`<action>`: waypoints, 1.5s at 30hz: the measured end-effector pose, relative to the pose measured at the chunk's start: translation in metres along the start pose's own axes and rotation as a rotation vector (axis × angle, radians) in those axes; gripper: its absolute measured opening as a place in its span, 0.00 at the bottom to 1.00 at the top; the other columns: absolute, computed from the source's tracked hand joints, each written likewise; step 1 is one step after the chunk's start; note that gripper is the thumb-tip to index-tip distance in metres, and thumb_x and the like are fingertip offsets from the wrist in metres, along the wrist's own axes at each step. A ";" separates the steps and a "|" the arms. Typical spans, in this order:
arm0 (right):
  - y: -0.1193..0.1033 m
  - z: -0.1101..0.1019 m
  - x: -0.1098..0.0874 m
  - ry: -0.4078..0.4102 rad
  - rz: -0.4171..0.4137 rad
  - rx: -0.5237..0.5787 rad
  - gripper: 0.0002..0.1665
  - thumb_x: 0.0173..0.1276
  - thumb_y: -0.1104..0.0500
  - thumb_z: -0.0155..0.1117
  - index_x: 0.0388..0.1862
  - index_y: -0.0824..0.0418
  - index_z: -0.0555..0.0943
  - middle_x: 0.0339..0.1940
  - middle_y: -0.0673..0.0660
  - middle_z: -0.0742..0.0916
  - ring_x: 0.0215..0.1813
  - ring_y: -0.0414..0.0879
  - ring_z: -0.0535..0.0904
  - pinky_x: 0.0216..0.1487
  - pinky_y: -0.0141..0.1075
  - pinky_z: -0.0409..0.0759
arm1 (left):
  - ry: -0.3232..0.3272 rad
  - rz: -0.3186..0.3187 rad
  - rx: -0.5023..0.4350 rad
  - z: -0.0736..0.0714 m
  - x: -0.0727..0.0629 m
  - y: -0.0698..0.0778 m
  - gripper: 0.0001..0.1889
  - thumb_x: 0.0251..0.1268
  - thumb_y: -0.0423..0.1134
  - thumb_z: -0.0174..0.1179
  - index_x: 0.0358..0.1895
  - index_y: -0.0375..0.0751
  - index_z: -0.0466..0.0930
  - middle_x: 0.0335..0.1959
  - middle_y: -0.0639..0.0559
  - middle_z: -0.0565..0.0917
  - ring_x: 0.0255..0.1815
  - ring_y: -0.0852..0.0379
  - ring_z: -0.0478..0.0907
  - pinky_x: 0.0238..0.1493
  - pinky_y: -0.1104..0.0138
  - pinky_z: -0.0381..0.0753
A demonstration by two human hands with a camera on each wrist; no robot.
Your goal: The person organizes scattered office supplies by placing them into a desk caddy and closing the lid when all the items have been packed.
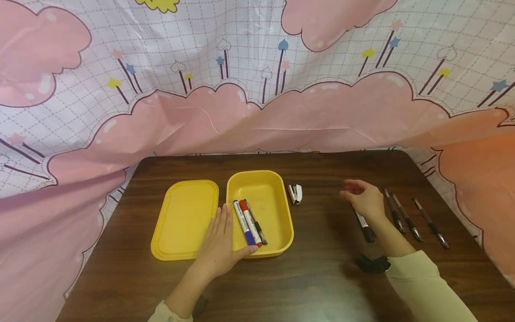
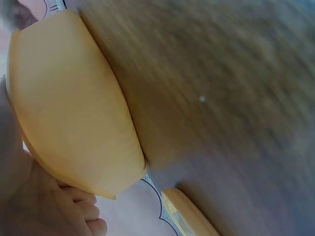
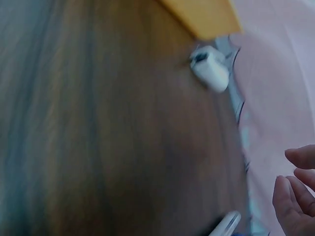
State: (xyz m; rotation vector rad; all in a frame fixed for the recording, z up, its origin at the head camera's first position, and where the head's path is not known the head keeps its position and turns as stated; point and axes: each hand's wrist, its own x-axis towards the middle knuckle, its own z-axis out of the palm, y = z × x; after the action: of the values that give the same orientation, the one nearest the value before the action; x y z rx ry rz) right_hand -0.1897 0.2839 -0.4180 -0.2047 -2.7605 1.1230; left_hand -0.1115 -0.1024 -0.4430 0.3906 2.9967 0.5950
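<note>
My left hand (image 1: 219, 250) lies along the near left side of a yellow plastic box (image 1: 269, 201), fingers straight, thumb stretched across the front rim. In the left wrist view, the box's outer wall (image 2: 74, 103) stands beside that hand. Inside lie a blue marker (image 1: 243, 221), a red marker (image 1: 249, 221) and a black pen (image 1: 259, 231). On the right, my right hand (image 1: 366, 201) hovers with loosely bent fingers around nothing, above a black-capped marker (image 1: 364, 226) whose far part it hides. Thumb and fingertips (image 3: 283, 191) are apart in the right wrist view.
Left of the box lies a flat yellow lid (image 1: 187, 219). A small white stapler (image 1: 295, 194) sits just right of the box. Three pens, the outermost (image 1: 430, 222) near the table's right edge, lie beyond my right hand. Patterned cloth (image 1: 257, 125) hangs behind the table.
</note>
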 end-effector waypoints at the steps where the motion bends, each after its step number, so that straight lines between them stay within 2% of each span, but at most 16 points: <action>1: 0.007 -0.001 -0.001 0.006 0.015 -0.018 0.25 0.67 0.52 0.65 0.60 0.61 0.79 0.53 0.65 0.86 0.53 0.61 0.83 0.50 0.49 0.81 | -0.001 -0.001 0.002 0.000 0.000 0.000 0.63 0.53 0.76 0.53 0.77 0.32 0.36 0.79 0.40 0.34 0.81 0.44 0.30 0.80 0.50 0.41; 3: 0.019 -0.002 -0.002 0.017 0.040 -0.043 0.26 0.67 0.52 0.64 0.61 0.62 0.78 0.53 0.65 0.86 0.53 0.62 0.82 0.50 0.50 0.79 | -0.001 -0.001 0.003 -0.001 0.000 0.000 0.63 0.53 0.76 0.53 0.77 0.32 0.36 0.79 0.40 0.34 0.81 0.45 0.30 0.80 0.50 0.41; 8: 0.041 -0.002 -0.005 0.043 0.063 -0.073 0.24 0.66 0.55 0.65 0.59 0.64 0.79 0.51 0.66 0.86 0.51 0.62 0.83 0.39 0.37 0.78 | 0.003 0.000 0.005 -0.002 0.001 0.001 0.63 0.53 0.76 0.54 0.77 0.32 0.36 0.79 0.40 0.34 0.81 0.44 0.30 0.80 0.50 0.41; 10: 0.046 0.000 -0.007 0.043 0.062 -0.079 0.24 0.65 0.55 0.65 0.58 0.64 0.79 0.51 0.66 0.87 0.50 0.62 0.84 0.37 0.35 0.77 | 0.002 -0.001 0.001 -0.001 0.001 0.001 0.63 0.53 0.76 0.54 0.77 0.32 0.36 0.79 0.40 0.34 0.81 0.44 0.30 0.80 0.50 0.41; 13: 0.052 0.003 -0.009 0.036 0.065 -0.098 0.24 0.65 0.56 0.66 0.58 0.64 0.80 0.50 0.66 0.87 0.51 0.62 0.83 0.42 0.42 0.78 | -0.001 0.002 0.009 0.000 0.001 0.000 0.63 0.53 0.76 0.53 0.77 0.32 0.36 0.79 0.39 0.34 0.81 0.44 0.30 0.80 0.50 0.42; 16: 0.055 0.006 -0.012 0.042 0.054 -0.112 0.23 0.63 0.57 0.66 0.57 0.64 0.80 0.50 0.66 0.87 0.52 0.63 0.83 0.51 0.51 0.75 | -0.003 0.009 0.018 0.001 0.000 0.000 0.63 0.53 0.76 0.53 0.77 0.32 0.37 0.79 0.39 0.35 0.81 0.43 0.30 0.80 0.50 0.42; 20: 0.055 0.007 -0.013 0.057 0.032 -0.110 0.23 0.62 0.60 0.66 0.55 0.66 0.80 0.49 0.67 0.87 0.51 0.64 0.83 0.56 0.54 0.70 | -0.007 0.012 0.014 0.002 -0.001 0.000 0.63 0.53 0.77 0.51 0.77 0.33 0.35 0.79 0.39 0.35 0.81 0.44 0.30 0.80 0.50 0.42; 29: 0.060 0.008 -0.013 0.058 0.044 -0.153 0.21 0.60 0.61 0.67 0.52 0.67 0.82 0.46 0.67 0.88 0.48 0.63 0.84 0.54 0.52 0.70 | -0.003 0.012 0.003 0.001 -0.001 0.001 0.63 0.53 0.75 0.54 0.77 0.32 0.36 0.79 0.39 0.34 0.81 0.44 0.30 0.80 0.49 0.42; 37: 0.059 0.014 -0.014 0.065 -0.040 -0.187 0.19 0.59 0.64 0.67 0.50 0.70 0.82 0.45 0.67 0.88 0.43 0.61 0.86 0.48 0.53 0.76 | -0.002 0.007 -0.006 0.000 -0.001 0.001 0.62 0.54 0.74 0.55 0.77 0.32 0.37 0.79 0.39 0.34 0.81 0.44 0.29 0.80 0.49 0.41; 45: 0.058 0.018 -0.014 0.079 -0.040 -0.214 0.20 0.59 0.64 0.64 0.51 0.71 0.81 0.44 0.68 0.88 0.43 0.62 0.85 0.44 0.53 0.79 | -0.006 0.002 -0.011 0.002 0.001 -0.001 0.63 0.53 0.76 0.54 0.77 0.33 0.35 0.79 0.39 0.34 0.81 0.44 0.29 0.80 0.49 0.41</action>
State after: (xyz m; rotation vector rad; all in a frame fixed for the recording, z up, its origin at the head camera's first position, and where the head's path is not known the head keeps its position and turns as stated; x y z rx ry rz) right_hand -0.1756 0.3103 -0.4724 -0.2126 -2.7969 0.7910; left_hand -0.1120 -0.1025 -0.4450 0.3940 2.9861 0.6093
